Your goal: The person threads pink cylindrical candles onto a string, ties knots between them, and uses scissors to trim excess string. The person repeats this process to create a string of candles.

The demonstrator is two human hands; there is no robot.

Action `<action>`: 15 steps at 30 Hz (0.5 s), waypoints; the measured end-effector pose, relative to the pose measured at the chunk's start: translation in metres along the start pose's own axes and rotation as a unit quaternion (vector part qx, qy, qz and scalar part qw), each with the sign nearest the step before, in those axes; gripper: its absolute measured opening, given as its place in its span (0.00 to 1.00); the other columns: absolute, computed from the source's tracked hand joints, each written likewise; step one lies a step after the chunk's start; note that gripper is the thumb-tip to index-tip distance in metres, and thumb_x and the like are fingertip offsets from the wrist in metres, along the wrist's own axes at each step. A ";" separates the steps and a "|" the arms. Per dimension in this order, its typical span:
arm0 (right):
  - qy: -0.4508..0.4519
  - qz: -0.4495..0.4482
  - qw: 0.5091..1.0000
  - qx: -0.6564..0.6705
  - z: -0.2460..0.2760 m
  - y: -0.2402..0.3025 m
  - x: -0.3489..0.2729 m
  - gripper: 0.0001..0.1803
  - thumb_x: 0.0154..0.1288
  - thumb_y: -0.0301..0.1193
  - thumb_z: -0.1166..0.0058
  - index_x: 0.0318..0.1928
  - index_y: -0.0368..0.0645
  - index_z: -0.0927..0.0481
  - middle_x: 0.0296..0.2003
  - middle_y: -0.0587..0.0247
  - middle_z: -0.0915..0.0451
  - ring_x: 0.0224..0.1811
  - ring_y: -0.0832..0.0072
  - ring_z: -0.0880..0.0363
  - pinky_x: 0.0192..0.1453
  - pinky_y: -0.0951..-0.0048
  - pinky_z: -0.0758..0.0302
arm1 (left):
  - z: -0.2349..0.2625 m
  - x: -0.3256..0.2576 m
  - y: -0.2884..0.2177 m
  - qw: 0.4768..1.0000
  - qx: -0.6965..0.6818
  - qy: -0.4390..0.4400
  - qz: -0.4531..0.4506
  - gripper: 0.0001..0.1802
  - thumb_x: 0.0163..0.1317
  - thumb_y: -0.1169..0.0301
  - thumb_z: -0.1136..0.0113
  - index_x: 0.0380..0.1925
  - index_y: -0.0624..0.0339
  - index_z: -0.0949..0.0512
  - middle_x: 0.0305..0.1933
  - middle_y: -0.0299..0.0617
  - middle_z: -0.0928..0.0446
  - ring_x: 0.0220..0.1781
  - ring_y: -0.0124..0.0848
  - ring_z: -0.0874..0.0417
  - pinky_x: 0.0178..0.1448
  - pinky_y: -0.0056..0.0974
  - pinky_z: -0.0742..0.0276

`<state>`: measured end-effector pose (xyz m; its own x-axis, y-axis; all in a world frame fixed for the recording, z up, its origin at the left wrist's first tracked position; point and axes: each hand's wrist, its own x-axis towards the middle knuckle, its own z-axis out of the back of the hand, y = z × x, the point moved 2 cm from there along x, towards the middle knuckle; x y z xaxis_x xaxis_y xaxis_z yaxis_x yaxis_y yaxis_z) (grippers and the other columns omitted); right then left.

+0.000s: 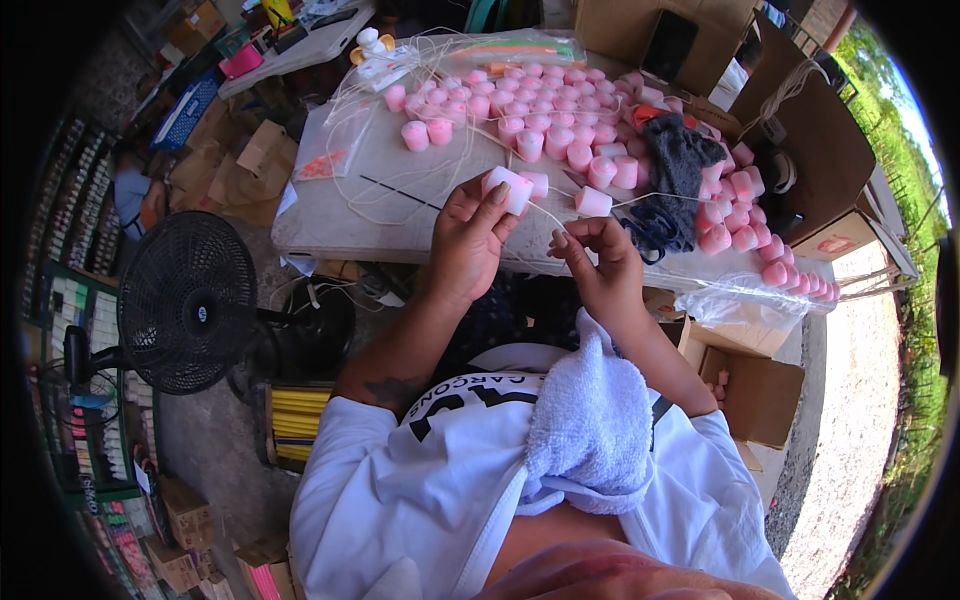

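Above the near edge of the table, my left hand (467,238) grips a short pink-and-white cylinder (508,191) between thumb and fingers. A thin white cord (543,211) runs from this cylinder toward my right hand (603,262), whose thumb and index finger are pinched on it. Just beyond my hands lie two more cylinders, one (537,185) behind the held piece and another (593,202) on its side. I cannot tell whether the cord passes through these. Many similar pink cylinders (560,140) stand in a cluster farther back.
A dark grey cloth (680,160) lies among cylinders at the table's right, near an open cardboard box (810,130). Loose cord loops cross the white table (320,225). A thin black rod (400,192) lies left. A black fan (187,300) stands at left.
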<state>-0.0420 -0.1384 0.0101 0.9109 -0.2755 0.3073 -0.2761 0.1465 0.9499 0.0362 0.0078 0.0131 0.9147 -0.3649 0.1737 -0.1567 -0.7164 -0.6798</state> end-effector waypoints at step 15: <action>0.019 0.129 0.986 -0.105 -0.013 0.010 0.003 0.30 0.50 0.24 0.36 0.54 0.37 0.34 0.36 0.54 0.21 0.39 0.64 0.20 0.59 0.60 0.33 | -0.010 -0.011 0.012 0.987 0.134 0.042 -0.073 0.20 0.70 0.70 0.56 0.59 0.68 0.35 0.59 0.50 0.33 0.60 0.37 0.29 0.61 0.39 0.31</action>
<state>-0.0385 -0.1249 0.0199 0.8305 -0.1689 0.5308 -0.4339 0.4015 0.8066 0.0202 -0.0026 0.0094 0.8840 -0.3256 0.3354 0.0895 -0.5863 -0.8051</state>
